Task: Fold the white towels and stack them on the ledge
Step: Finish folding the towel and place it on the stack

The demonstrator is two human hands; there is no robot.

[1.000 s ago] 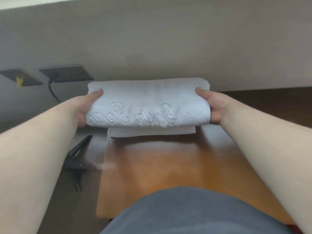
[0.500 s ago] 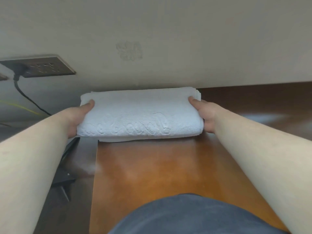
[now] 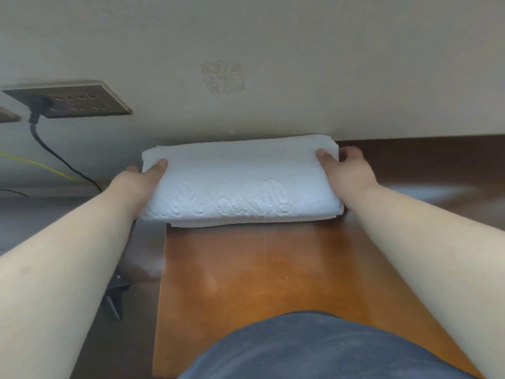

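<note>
Open wood ahead, wall behind

The glossy brown wooden ledge (image 3: 273, 269) lay bare in front of the folded white embossed towel (image 3: 240, 181), whose far edge sat against the beige wall (image 3: 273, 64); a black power cable (image 3: 54, 154) hung left.

- Folded towel (image 3: 240, 184): white, embossed script lettering.
- Counter (image 3: 273, 272): glossy orange-brown wood.
- Wall (image 3: 273, 50): plain beige.
- Socket plate (image 3: 68, 103): dark brown.
- Cable (image 3: 54, 154): black.
- Wire (image 3: 35, 165): yellow.
</note>
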